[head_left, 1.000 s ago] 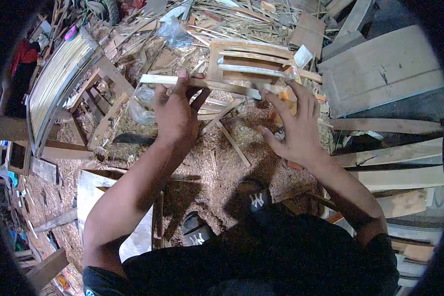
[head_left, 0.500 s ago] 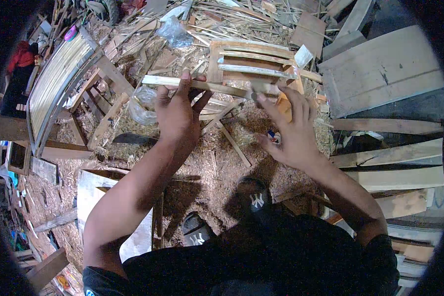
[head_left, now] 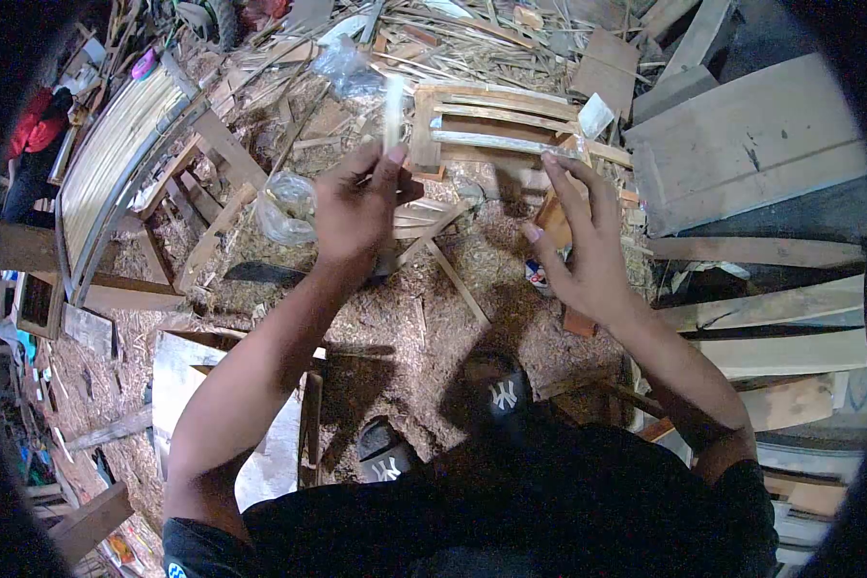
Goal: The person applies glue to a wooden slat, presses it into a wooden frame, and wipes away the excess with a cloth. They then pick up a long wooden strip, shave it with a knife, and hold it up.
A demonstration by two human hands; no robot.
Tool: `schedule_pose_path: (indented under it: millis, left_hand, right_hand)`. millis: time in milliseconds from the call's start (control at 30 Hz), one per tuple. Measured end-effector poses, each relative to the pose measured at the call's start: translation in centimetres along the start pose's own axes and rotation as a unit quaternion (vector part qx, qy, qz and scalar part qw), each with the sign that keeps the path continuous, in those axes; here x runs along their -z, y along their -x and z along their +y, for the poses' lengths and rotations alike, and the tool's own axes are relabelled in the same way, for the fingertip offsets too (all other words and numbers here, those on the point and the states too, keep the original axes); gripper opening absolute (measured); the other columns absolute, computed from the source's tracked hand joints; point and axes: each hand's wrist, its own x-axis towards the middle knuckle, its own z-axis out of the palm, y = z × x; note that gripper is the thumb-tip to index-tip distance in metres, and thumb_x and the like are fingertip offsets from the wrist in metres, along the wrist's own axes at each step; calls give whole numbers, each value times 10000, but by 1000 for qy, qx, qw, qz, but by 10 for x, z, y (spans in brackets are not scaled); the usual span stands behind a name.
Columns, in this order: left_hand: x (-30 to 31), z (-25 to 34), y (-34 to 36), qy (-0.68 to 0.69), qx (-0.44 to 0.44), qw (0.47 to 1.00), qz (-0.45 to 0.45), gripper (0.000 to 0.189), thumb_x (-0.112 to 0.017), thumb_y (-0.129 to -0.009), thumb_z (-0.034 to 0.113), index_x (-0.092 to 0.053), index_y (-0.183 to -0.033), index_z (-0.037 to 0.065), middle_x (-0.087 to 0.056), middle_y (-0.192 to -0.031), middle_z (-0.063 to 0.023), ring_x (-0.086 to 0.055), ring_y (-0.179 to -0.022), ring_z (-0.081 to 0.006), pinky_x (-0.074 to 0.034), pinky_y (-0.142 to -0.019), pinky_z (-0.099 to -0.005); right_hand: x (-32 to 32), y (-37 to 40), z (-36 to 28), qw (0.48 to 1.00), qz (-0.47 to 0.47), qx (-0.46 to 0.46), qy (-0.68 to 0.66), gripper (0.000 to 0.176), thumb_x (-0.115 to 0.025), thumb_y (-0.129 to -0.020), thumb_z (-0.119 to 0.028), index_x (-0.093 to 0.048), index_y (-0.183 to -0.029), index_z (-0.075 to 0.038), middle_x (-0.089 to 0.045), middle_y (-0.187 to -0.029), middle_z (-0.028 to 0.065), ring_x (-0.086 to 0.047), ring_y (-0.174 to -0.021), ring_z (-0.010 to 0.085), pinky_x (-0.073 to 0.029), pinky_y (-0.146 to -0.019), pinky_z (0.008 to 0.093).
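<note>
1. Holds the wooden strip (head_left: 392, 101) differently from half a second ago: then crosswise and shared between both hands, now end-on, pointing away up the picture, with its far end blurred.
2. Keeps it in the left hand (head_left: 356, 207) alone. Closes thumb and fingers around the near end of the strip, index finger stretched along it, wrist bent back. Places the strip just in front of the left post of the slatted frame (head_left: 496, 120); impossible to tell whether touching it or only passing over it.
3. Has let go with the right hand (head_left: 588, 255). Spreads the fingers wide, palm down, gripping nothing. Reaches with the fingertips to the lower right edge of the slatted frame, over an orange block (head_left: 553, 214) that peeks out beside the fingers.
4. Judged from that: looks like a re-grip or a turning of the strip, with fitting it to the frame not yet done.
5. Leaves the rest as before: clear plastic bag (head_left: 284, 204) just beside the left hand, sawdust floor (head_left: 424, 318) below both hands, a black shoe (head_left: 501, 390) under the right forearm, a large pale board (head_left: 742, 144) well off to the right.
</note>
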Motion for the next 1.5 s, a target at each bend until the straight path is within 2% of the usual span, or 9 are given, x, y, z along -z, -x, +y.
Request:
schedule_pose_path:
  millis: [200,467,567,800,867,1033,1200,1300,1500]
  left_hand:
    - [8,-5,-5,-152,-32,985,-74,304,-628,-979,227,-663,-1088,-54,-643,-803,-61,-648,-792,-135,-528,-714,-280]
    - [5,8,-2,-402,-155,891,-145,234,-686,-902,190,-726,-1122,120,-662,-963,-117,-650,-840,-246,-500,-757,-354]
    - [1,4,-2,-378,-212,883,-182,224,-667,-892,160,-721,-1091,75,-661,-942,-158,-651,-871,-329,-510,-784,-416]
    - [-10,2,0,-420,-294,829,-221,213,-641,-887,131,-705,-1073,50,-643,-975,-167,-623,-954,-346,-509,-837,-428]
    - [-10,-2,-3,-436,-378,783,-234,267,-625,-851,73,-707,-1105,85,-668,-950,-145,-633,-953,-318,-517,-833,-419]
    - [-17,0,-1,-419,-360,794,-255,274,-611,-821,42,-687,-1084,31,-643,-983,-156,-608,-967,-335,-507,-853,-430]
    - [-22,-4,-2,-397,-373,794,-270,277,-611,-809,16,-665,-1079,-7,-623,-998,-168,-596,-980,-341,-505,-865,-424]
    - [-24,-2,-2,-438,-344,789,-260,275,-659,-827,58,-683,-1101,48,-648,-1040,-144,-614,-1025,-326,-518,-882,-415]
    - [-20,23,-1,-373,-494,766,-174,256,-681,-794,29,-689,-1048,64,-645,-1085,-122,-582,-1081,-333,-507,-929,-419]
  right_hand:
    - [1,-5,5,999,25,-12,-38,634,-685,-867,-145,-449,-1454,-101,-528,-1250,187,-491,-1174,363,-374,-1038,454]
    - [22,-36,1,996,54,58,-44,607,-734,-830,-115,-523,-1399,-111,-665,-1100,133,-574,-1074,321,-430,-975,430]
    - [17,-45,-5,994,9,101,-30,647,-755,-808,-148,-513,-1408,-135,-666,-1119,134,-567,-1101,301,-419,-988,428]
    - [-1,-50,-14,990,-67,118,42,623,-737,-805,-209,-525,-1389,-168,-638,-1092,99,-545,-1080,315,-402,-1008,454]
    - [-2,-50,-14,989,-66,120,57,597,-725,-816,-217,-532,-1378,-156,-633,-1095,101,-546,-1073,319,-410,-1000,446]
    - [0,-50,-11,986,-99,114,75,547,-698,-838,-211,-547,-1356,-118,-625,-1064,125,-569,-1040,315,-450,-939,421]
    - [-5,-47,-6,983,-162,78,32,658,-619,-874,-109,-370,-1483,-91,-610,-960,215,-637,-848,391,-530,-737,462]
    - [-8,-47,-1,982,-170,71,34,776,-657,-837,-52,-310,-1521,-172,-612,-976,216,-638,-881,390,-528,-775,467]
    - [4,-67,61,987,-140,67,33,762,-616,-852,49,-337,-1521,-186,-653,-935,157,-661,-827,283,-544,-771,390]
